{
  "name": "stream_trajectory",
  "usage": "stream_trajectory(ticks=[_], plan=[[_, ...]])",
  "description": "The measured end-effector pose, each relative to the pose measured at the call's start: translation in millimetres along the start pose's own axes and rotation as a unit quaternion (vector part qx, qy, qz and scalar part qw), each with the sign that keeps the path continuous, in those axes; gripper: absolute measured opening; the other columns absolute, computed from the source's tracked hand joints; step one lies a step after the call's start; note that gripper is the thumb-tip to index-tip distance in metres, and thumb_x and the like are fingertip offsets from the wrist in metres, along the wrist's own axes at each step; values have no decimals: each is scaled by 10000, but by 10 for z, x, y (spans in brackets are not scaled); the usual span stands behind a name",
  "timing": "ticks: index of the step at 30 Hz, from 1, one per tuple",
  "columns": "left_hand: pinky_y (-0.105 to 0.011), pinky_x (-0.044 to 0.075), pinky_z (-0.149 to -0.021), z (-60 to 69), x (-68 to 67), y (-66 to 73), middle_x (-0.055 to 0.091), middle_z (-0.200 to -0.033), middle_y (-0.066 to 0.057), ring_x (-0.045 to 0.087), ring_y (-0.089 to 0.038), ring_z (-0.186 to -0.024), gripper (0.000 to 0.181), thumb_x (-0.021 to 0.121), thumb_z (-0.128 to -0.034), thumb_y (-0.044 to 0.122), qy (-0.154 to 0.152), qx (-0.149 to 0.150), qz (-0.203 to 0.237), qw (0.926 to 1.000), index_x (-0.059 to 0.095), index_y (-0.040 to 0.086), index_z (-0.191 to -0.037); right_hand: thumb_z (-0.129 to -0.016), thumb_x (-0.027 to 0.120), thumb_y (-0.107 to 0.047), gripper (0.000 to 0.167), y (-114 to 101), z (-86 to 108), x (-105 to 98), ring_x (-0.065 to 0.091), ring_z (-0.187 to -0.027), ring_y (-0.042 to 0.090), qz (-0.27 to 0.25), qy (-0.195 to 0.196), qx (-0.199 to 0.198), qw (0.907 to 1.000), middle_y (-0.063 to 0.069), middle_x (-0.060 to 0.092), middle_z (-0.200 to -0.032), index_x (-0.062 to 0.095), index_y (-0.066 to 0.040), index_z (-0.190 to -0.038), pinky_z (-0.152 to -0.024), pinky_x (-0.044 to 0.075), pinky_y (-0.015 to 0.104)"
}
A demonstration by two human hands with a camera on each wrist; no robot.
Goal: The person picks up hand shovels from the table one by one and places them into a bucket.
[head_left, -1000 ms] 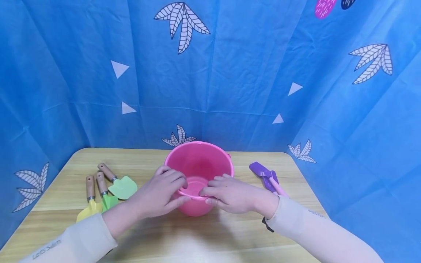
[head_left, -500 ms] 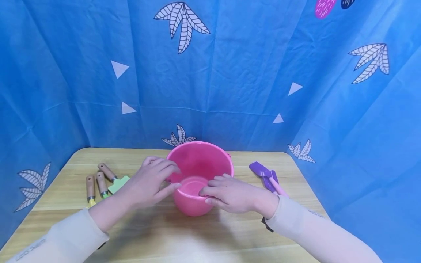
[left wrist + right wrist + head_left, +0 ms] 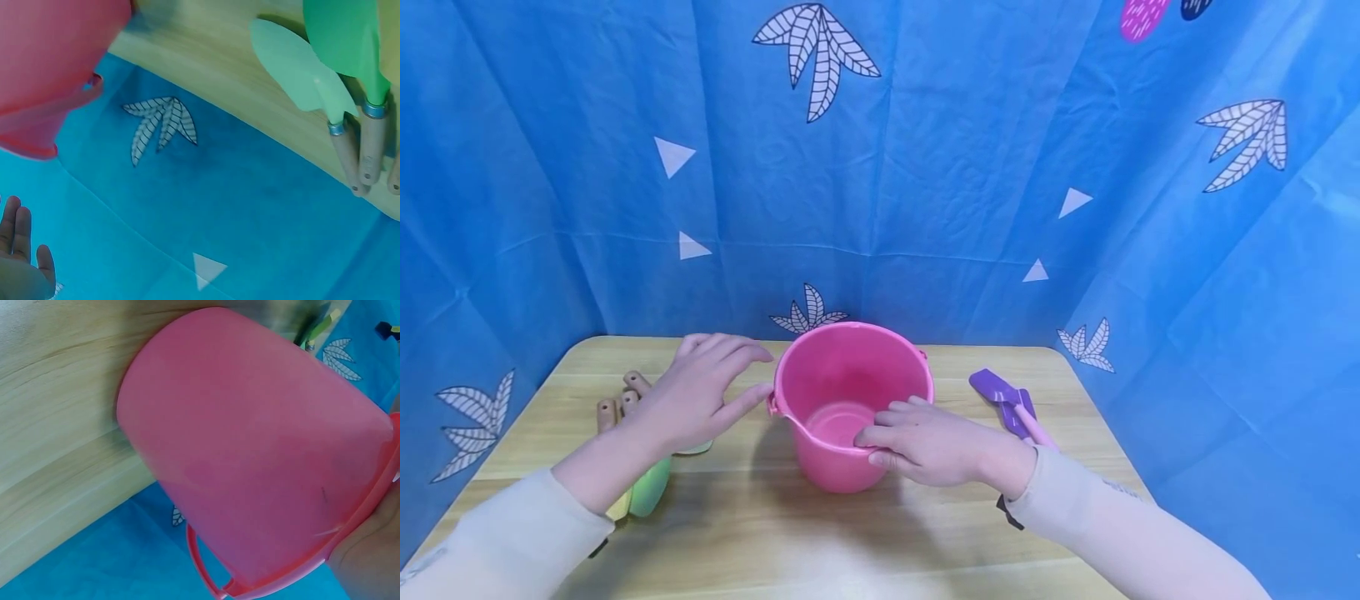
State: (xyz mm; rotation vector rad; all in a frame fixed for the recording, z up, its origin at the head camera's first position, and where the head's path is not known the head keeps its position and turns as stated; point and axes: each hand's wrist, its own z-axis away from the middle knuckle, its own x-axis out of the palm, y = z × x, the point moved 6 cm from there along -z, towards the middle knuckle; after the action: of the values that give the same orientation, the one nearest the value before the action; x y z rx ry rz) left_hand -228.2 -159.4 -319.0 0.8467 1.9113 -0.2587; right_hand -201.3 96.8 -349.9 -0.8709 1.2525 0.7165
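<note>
A pink bucket (image 3: 838, 468) stands upright on the table, its inside showing no contents. My right hand (image 3: 917, 442) grips the bucket's near rim, fingers inside and thumb outside. Apart from the rim at left, my left hand (image 3: 703, 387) hovers with relaxed, spread fingers and holds nothing. Below that hand and its forearm lie small wooden-handled shovels: a yellow one (image 3: 620, 506), a green one (image 3: 651, 487) and a pale green one (image 3: 300, 69). The hand and forearm partly cover them in the head view.
Two purple shovels (image 3: 992, 386), one with a pink handle (image 3: 1033, 427), lie crossed to the right of the bucket. A blue patterned curtain (image 3: 880, 167) hangs behind the wooden table (image 3: 850, 558) and along its sides.
My left hand has let go of the bucket's rim and moved left, over toward the wooden-handled shovels. The right hand keeps its hold, and the bucket stays in place.
</note>
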Motion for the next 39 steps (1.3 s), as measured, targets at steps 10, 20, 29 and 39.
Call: stream_trajectory(ticks=[10, 20, 29, 39], plan=[[-570, 296, -1002, 56, -84, -345, 637, -1248, -83, 524, -317, -1220, 396, 610, -981, 414, 36, -620, 4, 9981, 646, 99, -1218, -1056, 471, -396, 328, 6, 4, 3, 498, -1063, 66, -17, 8, -41, 10000, -153, 584, -1127, 564, -303, -1357, -956, 442, 325], [-562, 286, -938, 224, -159, -774, 631, -1256, -135, 496, -383, -1235, 386, 542, -1024, 403, 128, -1201, 72, 9926, 630, 85, -1224, -1056, 474, -391, 332, 5, 0, 6, 499, -1069, 68, 8, 24, -67, 10000, -151, 592, -1147, 568, -299, -1361, -963, 442, 324], [-567, 300, -889, 360, -178, -1005, 626, -1262, -180, 496, -418, -1209, 373, 530, -1036, 378, 134, -1497, -79, 9886, 630, 73, -1227, -1053, 483, -387, 326, -4, 1, 13, 501, -1047, 71, 99, 29, -9, 9999, -149, 581, -1114, 569, -304, -1356, -946, 449, 329], [-625, 280, -888, 600, -180, -1411, 566, -1299, -266, 452, -492, -1195, 431, 467, -1052, 399, -40, -2046, -163, 9787, 602, 39, -1247, -1058, 465, -399, 334, -14, -1, 27, 499, -1047, 70, 88, 21, -8, 10000, -150, 582, -1118, 564, -306, -1363, -945, 445, 320]])
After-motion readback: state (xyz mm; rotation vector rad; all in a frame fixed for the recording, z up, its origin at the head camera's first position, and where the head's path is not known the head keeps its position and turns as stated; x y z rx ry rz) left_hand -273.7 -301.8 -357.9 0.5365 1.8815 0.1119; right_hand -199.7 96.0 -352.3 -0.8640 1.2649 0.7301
